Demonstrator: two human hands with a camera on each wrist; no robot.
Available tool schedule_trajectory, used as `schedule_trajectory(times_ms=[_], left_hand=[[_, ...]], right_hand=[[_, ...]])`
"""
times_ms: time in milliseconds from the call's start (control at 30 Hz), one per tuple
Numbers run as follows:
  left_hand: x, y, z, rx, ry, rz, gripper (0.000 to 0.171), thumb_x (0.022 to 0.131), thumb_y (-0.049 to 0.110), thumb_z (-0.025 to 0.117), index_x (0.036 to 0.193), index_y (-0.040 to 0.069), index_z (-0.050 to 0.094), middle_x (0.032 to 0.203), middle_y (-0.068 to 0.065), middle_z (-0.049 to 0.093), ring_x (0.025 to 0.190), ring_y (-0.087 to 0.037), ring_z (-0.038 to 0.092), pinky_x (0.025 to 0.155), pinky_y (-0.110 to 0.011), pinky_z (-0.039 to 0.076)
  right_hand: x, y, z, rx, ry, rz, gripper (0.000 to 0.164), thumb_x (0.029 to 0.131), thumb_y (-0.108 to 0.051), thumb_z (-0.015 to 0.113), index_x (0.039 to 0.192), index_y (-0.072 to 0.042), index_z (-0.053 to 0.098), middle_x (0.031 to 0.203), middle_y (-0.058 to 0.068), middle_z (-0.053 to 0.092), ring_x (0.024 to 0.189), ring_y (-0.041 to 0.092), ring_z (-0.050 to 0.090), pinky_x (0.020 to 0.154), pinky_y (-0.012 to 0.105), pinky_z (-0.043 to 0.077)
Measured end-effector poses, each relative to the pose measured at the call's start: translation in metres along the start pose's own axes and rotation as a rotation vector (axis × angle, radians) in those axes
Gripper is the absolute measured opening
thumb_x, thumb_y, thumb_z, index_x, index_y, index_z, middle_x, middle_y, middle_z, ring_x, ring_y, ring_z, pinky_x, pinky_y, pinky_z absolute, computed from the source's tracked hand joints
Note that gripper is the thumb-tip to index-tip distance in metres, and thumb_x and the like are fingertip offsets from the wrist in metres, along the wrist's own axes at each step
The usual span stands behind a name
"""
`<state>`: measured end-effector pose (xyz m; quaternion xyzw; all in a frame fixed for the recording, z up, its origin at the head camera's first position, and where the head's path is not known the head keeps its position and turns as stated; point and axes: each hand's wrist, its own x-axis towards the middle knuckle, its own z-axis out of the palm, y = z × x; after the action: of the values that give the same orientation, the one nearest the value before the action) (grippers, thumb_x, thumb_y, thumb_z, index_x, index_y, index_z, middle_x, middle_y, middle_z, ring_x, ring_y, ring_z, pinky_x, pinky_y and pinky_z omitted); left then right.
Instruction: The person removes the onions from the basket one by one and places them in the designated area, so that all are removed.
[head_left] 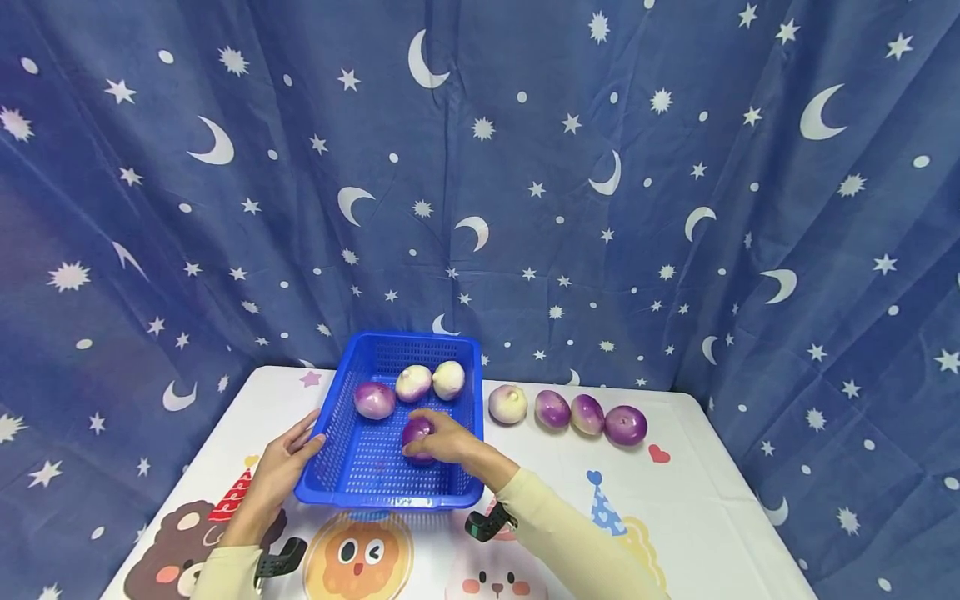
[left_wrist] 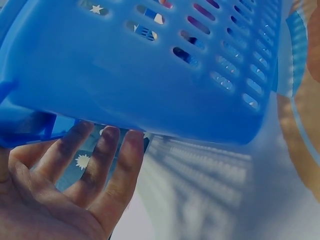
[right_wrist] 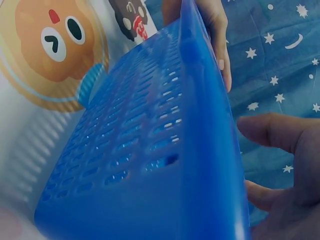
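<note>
A blue plastic basket [head_left: 405, 502] with slotted walls stands on the table. At its left rim, my left hand [head_left: 281, 467] holds on, thumb over the edge and fingers along the outer wall; the left wrist view shows those fingertips [left_wrist: 131, 142] at the wall. My right hand [head_left: 442, 437] reaches inside and grips a purple onion [head_left: 417, 430] near the basket floor, thumb and fingers on either side. Behind it in the basket lie another purple onion [head_left: 374, 400] and two whitish onions [head_left: 413, 382]. The basket wall hides the held onion in the right wrist view.
Right of the basket, a whitish onion [head_left: 508, 404] and three purple onions [head_left: 587, 414] lie in a row on the white table cover [head_left: 697, 492] with cartoon prints. A blue curtain [head_left: 525, 208] with stars and moons hangs behind the table.
</note>
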<state>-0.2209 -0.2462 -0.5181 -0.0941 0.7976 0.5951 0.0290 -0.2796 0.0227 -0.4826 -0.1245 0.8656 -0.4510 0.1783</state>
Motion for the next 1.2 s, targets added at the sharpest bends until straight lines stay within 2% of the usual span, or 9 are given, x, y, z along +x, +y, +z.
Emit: schedule_trajectory(times_ms=[133, 300, 467, 633, 733, 800, 867, 1100, 1200], left_hand=[[0.000, 0.002, 0.000, -0.011, 0.000, -0.014, 0.066, 0.100, 0.038, 0.054, 0.157, 0.023, 0.025, 0.157, -0.016, 0.033, 0.146, -0.041, 0.032, 0.118, -0.058, 0.025], [0.000, 0.002, 0.000, -0.018, -0.004, -0.025, 0.065, 0.101, 0.036, 0.054, 0.157, 0.023, 0.025, 0.157, -0.016, 0.033, 0.146, -0.040, 0.031, 0.118, -0.059, 0.024], [0.000, 0.001, 0.000, -0.019, 0.000, -0.027, 0.065, 0.100, 0.037, 0.054, 0.157, 0.024, 0.025, 0.157, -0.016, 0.033, 0.145, -0.040, 0.033, 0.118, -0.058, 0.025], [0.000, 0.002, 0.001, -0.013, 0.005, -0.036, 0.065, 0.100, 0.037, 0.055, 0.157, 0.024, 0.025, 0.157, -0.016, 0.034, 0.145, -0.041, 0.033, 0.118, -0.059, 0.023], [0.000, 0.002, 0.001, -0.010, 0.006, -0.044, 0.066, 0.100, 0.038, 0.055, 0.157, 0.025, 0.025, 0.157, -0.016, 0.034, 0.145, -0.041, 0.033, 0.118, -0.060, 0.022], [0.000, 0.001, 0.001, -0.012, 0.006, -0.044, 0.065, 0.100, 0.039, 0.055, 0.157, 0.025, 0.026, 0.157, -0.016, 0.034, 0.145, -0.041, 0.033, 0.118, -0.060, 0.022], [0.000, 0.001, 0.001, -0.013, 0.007, -0.042, 0.065, 0.100, 0.038, 0.055, 0.157, 0.025, 0.026, 0.157, -0.016, 0.034, 0.145, -0.041, 0.033, 0.118, -0.060, 0.023], [0.000, 0.002, 0.001, -0.016, 0.009, -0.033, 0.063, 0.101, 0.036, 0.054, 0.157, 0.025, 0.026, 0.157, -0.016, 0.034, 0.144, -0.040, 0.035, 0.118, -0.059, 0.025], [0.000, 0.002, 0.002, -0.018, 0.007, -0.038, 0.064, 0.101, 0.037, 0.054, 0.157, 0.025, 0.026, 0.157, -0.016, 0.034, 0.144, -0.041, 0.036, 0.117, -0.059, 0.025]], right_hand=[[-0.001, -0.001, 0.003, -0.058, -0.023, 0.000, 0.063, 0.075, -0.025, 0.082, 0.133, -0.016, 0.059, 0.134, 0.013, 0.051, 0.122, 0.030, 0.052, 0.106, 0.049, 0.041], [-0.002, 0.001, 0.006, -0.055, -0.072, -0.017, 0.056, 0.075, -0.017, 0.080, 0.128, -0.016, 0.062, 0.128, 0.012, 0.059, 0.119, 0.028, 0.055, 0.105, 0.046, 0.042], [-0.003, 0.008, 0.012, -0.098, -0.138, -0.014, 0.047, 0.076, -0.013, 0.078, 0.121, -0.019, 0.066, 0.120, 0.006, 0.064, 0.111, 0.022, 0.058, 0.099, 0.040, 0.045], [-0.004, 0.012, 0.016, -0.092, -0.178, -0.029, 0.041, 0.076, -0.005, 0.078, 0.113, -0.018, 0.068, 0.111, 0.004, 0.065, 0.094, 0.015, 0.058, 0.077, 0.029, 0.049], [-0.005, 0.012, 0.018, -0.074, -0.185, -0.021, 0.040, 0.075, -0.002, 0.077, 0.111, -0.017, 0.068, 0.110, 0.004, 0.064, 0.085, 0.013, 0.057, 0.062, 0.025, 0.048], [-0.006, 0.012, 0.018, -0.060, -0.182, -0.017, 0.040, 0.075, 0.000, 0.077, 0.111, -0.016, 0.068, 0.109, 0.005, 0.064, 0.083, 0.014, 0.057, 0.057, 0.025, 0.048], [-0.006, 0.012, 0.018, -0.046, -0.177, -0.014, 0.040, 0.076, -0.001, 0.077, 0.112, -0.016, 0.068, 0.110, 0.004, 0.064, 0.082, 0.015, 0.058, 0.056, 0.025, 0.048], [-0.007, 0.009, 0.012, 0.011, -0.152, -0.056, 0.043, 0.077, -0.009, 0.080, 0.117, -0.020, 0.068, 0.115, 0.001, 0.066, 0.096, 0.015, 0.059, 0.069, 0.028, 0.050], [-0.011, 0.006, 0.008, 0.060, -0.148, -0.065, 0.046, 0.077, -0.013, 0.081, 0.120, -0.020, 0.067, 0.116, -0.002, 0.066, 0.095, 0.015, 0.059, 0.064, 0.027, 0.048]])
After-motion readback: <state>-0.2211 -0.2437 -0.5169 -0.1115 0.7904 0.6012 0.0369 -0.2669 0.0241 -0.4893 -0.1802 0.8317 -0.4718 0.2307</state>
